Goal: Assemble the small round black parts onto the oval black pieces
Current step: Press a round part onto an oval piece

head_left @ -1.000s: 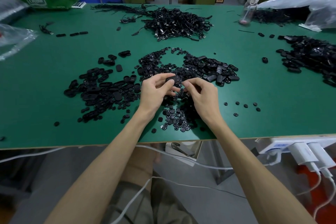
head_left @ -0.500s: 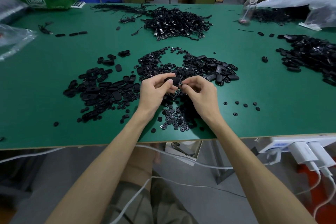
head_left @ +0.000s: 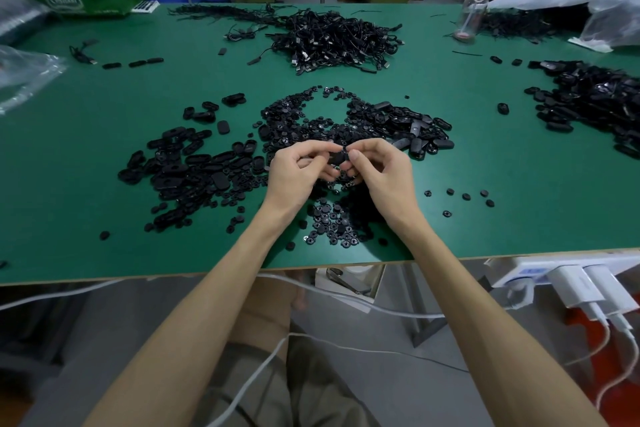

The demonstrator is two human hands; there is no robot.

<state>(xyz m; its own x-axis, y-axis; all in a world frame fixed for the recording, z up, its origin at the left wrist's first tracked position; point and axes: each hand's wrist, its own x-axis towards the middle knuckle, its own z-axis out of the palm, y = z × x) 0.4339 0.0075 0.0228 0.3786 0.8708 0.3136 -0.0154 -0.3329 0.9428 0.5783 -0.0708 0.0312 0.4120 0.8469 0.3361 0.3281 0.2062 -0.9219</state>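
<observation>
left hand (head_left: 298,168) pinches oval piece (head_left: 335,159) above near round parts pile (head_left: 329,222), steadying it; right hand (head_left: 384,170) pinches its right end, likely seating a round part.

One oval black piece (head_left: 334,158) is held above a heap of small round black parts (head_left: 330,224).
</observation>
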